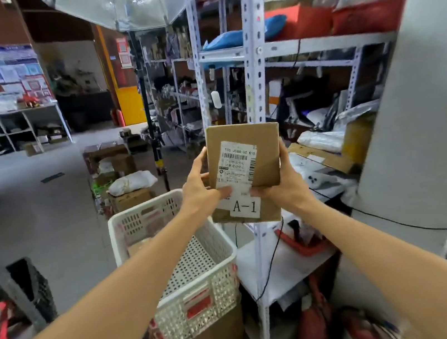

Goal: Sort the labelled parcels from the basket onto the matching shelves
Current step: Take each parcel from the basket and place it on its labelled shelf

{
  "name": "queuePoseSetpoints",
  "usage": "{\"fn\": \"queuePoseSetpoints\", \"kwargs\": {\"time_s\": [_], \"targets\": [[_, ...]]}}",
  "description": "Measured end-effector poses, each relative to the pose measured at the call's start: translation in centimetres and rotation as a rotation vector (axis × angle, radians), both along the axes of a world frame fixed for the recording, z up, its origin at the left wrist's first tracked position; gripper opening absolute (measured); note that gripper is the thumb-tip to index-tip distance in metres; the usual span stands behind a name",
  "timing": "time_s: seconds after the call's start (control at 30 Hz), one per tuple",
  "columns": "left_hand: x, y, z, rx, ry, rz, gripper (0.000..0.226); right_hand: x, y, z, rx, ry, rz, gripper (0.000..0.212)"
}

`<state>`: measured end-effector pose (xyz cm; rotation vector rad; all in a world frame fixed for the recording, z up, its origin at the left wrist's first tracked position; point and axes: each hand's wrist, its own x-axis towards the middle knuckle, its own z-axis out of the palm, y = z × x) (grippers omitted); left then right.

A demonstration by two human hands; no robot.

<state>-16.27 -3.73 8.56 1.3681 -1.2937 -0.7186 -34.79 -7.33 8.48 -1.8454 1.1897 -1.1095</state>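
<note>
both hands, left hand [201, 186] and right hand [284, 181], fingers gripping cardboard parcel [244, 163] (label a-1) above white basket [190, 265].

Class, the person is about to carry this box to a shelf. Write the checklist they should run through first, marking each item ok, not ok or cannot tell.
1. Grip: the left hand and right hand hold the cardboard box by opposite sides. Ok.
2. Sorting mark: the A-1 label faces the camera and reads clearly. Ok.
3. Clear of the white basket: the box is held above and beyond it. Ok.
4. Matching shelf found: no A-1 tag shows on the rack. Cannot tell.
5. Free room there: the shelves in view are crowded with parcels. Cannot tell.
</note>
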Motion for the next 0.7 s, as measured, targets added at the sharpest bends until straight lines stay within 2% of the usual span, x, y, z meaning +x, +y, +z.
{"fn": "queuePoseSetpoints", "kwargs": {"time_s": [0.27,0.47,0.7], "targets": [[-15.9,-3.4,2.5,-0.056,0.064,-0.360,0.096,-15.9,3.3,2.7,-0.110,0.028,-0.328,0.122],[-30.5,-4.7,3.9,-0.067,0.145,-0.666,0.095,-28.4,7.0,4.4,-0.113,0.000,-0.653,0.119],[-45.2,-5.0,5.1,-0.052,0.149,-1.027,0.098,-38.5,12.8,6.1,-0.107,0.064,-1.038,0.127]]}}
